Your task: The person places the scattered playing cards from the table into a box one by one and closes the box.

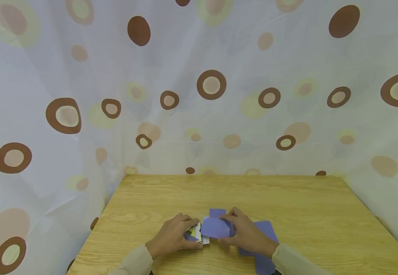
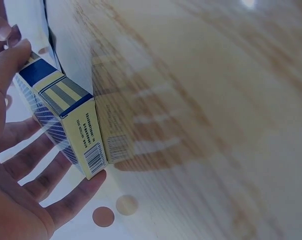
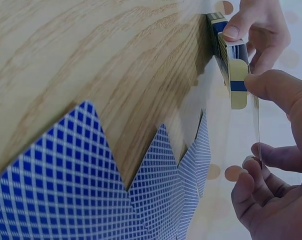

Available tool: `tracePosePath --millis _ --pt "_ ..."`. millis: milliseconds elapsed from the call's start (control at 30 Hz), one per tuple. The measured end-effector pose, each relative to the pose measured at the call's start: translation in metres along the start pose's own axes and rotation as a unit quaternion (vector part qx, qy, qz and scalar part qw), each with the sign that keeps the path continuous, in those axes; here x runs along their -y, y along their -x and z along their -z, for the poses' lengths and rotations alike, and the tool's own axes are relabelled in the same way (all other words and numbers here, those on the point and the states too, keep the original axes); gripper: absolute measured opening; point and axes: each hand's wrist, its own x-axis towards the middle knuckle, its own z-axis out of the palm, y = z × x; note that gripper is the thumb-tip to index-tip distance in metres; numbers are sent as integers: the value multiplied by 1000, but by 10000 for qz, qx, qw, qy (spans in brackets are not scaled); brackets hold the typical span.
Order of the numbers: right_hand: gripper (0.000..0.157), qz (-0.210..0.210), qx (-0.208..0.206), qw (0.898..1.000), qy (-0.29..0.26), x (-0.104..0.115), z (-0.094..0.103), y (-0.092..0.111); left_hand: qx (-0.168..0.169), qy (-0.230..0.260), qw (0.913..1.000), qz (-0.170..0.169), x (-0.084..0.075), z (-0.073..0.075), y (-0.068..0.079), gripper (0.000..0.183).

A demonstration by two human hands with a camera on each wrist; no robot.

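Note:
My left hand [image 1: 174, 236] grips a cream and blue playing-card box [image 2: 73, 117], thumb on one side and fingers along the other. Its flap [image 3: 238, 95] is open towards my right hand, and card edges show inside. A blue-checked playing card [image 1: 216, 228] is pinched between the thumb and fingers of my right hand [image 1: 247, 233], beside the box's open end. In the right wrist view that card is edge-on, so I cannot tell whether it is just one. More blue-backed cards [image 3: 56, 185] lie face down below my right hand, partly overlapping.
Another blue-backed card [image 1: 217, 212] shows just beyond the held one. The wood-grain table [image 1: 171, 191] has a glossy top that mirrors the box. A white curtain with brown and beige circles [image 1: 240, 160] hangs behind and along both sides.

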Motion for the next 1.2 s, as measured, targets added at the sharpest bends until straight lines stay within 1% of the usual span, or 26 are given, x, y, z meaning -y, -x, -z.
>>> tracePosePath --millis 367,500,733,1100,1200 --pt "71 -87 -13 10000 27 -2 -1 -1 -5 -12 10000 12 0 0 1 78" --pt "72 -38 112 9999 9 0 -2 -1 37 22 10000 51 0 1 1 78" --pt "74 -153 451 9987 -165 0 -5 -2 77 76 9999 103 -1 0 1 77" --pt "68 210 595 9980 -54 2 -5 -8 38 -5 10000 71 -2 0 -1 77" --pt "68 243 644 9976 -28 4 -5 -11 21 -32 10000 27 -1 0 0 77"
